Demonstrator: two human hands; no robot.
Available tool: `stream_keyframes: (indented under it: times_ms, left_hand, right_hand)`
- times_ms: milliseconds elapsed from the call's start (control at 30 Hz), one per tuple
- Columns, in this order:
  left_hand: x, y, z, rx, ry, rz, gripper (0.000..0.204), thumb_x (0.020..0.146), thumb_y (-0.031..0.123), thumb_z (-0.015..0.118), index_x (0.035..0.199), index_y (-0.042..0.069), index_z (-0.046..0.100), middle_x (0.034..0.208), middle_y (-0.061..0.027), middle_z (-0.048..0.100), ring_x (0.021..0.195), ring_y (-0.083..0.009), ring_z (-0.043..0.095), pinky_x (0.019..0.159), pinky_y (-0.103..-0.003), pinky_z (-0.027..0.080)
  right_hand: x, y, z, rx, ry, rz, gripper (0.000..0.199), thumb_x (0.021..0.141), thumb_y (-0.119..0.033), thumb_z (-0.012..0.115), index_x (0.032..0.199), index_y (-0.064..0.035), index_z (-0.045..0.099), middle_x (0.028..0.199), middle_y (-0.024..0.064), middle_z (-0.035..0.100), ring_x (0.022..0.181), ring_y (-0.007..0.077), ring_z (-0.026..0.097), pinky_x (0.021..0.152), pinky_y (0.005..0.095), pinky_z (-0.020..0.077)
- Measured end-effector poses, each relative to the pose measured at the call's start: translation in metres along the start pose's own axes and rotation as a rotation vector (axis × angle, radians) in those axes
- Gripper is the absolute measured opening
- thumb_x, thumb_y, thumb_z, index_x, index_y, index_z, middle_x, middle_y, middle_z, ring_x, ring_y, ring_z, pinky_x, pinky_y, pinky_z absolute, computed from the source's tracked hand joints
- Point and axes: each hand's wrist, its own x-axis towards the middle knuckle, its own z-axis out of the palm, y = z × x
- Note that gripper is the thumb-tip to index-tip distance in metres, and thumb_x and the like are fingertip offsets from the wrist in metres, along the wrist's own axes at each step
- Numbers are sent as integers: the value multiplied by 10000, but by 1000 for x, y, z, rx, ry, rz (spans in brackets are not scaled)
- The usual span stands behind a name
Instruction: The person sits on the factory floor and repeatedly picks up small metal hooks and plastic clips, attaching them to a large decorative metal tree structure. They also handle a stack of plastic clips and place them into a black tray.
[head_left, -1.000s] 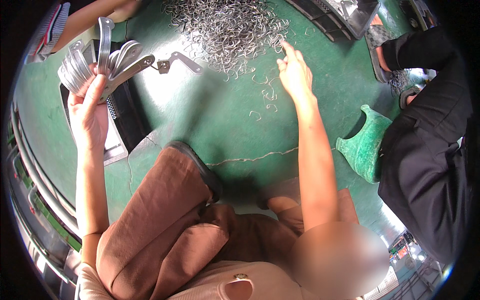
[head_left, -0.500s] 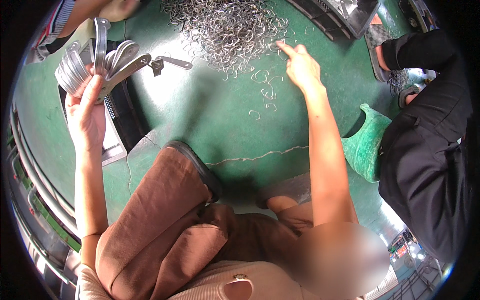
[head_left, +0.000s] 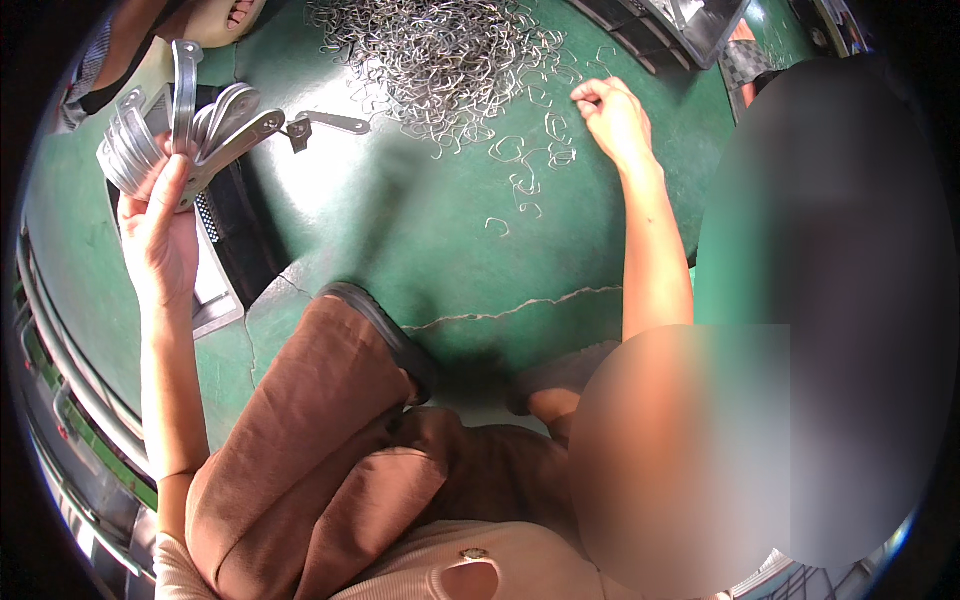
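Observation:
My left hand (head_left: pixel 160 235) is closed around a fanned bundle of flat metal strips (head_left: pixel 190 130), silvery and rounded at their ends with small holes. One more strip (head_left: pixel 340 122) and a small dark bracket piece (head_left: pixel 299 134) stick out at the bundle's right; whether they touch it I cannot tell. On the green floor lies a heap of bent wire hooks (head_left: pixel 430 60). My right hand (head_left: pixel 617 120) hovers just right of it, fingers curled together; anything between the fingertips is too small to make out. Several loose wire hooks (head_left: pixel 560 155) lie beside that hand.
Below my left hand stands a black crate (head_left: pixel 240 230) with a pale inside. Another dark crate (head_left: pixel 665 40) sits at the far right of the heap. A person's bare foot (head_left: pixel 235 20) shows at the far left. Blurred patches cover the right side.
My right hand has drawn back slightly from the heap, its outstretched index finger now curled in. More loose hooks lie near it. My left hand still holds the metal strips.

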Motion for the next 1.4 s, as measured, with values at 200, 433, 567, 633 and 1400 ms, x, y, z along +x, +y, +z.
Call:
stream_keyframes:
  times_ms: [200, 433, 567, 633, 1400]
  left_hand:
    - [1, -1, 0, 18, 23, 1, 268, 834, 56, 607, 1090, -18, 582, 1033, -76, 624, 995, -147, 555, 970, -315, 324]
    - [-2, -2, -9, 23, 53, -15, 264, 832, 64, 610, 1079, -24, 588, 1019, -76, 628, 1001, -148, 547, 969, -307, 319]
    - [1, -2, -2, 32, 30, -25, 252, 831, 61, 612, 1067, -27, 599, 1022, -73, 625, 998, -149, 547, 973, -308, 318]
    - [2, -3, 1, 19, 14, -9, 253, 829, 58, 613, 1066, -30, 599, 1026, -74, 623, 1000, -150, 545, 975, -308, 315]
    - [-7, 9, 92, 179, -464, 6, 199, 759, 51, 696, 955, 49, 659, 1051, -62, 635, 977, -144, 572, 859, -306, 443]
  right_hand:
    - [-3, -26, 20, 17, -105, -32, 106, 748, -216, 654, 841, -167, 664, 898, 26, 591, 875, 211, 602, 780, 342, 473]
    - [-26, 7, 4, 92, -67, 83, 133, 805, -122, 581, 899, -181, 655, 917, 31, 573, 880, 201, 596, 771, 341, 468]
    - [-29, 0, 12, 124, -38, 21, 132, 805, -136, 588, 919, -161, 649, 861, 22, 558, 790, 174, 567, 746, 313, 455]
    - [-16, -13, 15, 120, -18, -22, 121, 804, -190, 599, 905, -137, 638, 843, 24, 557, 773, 183, 568, 734, 314, 455]
    - [-51, -178, -113, 1427, -344, -34, 162, 830, -159, 633, 908, -17, 634, 922, 89, 649, 858, 143, 614, 728, 241, 465]
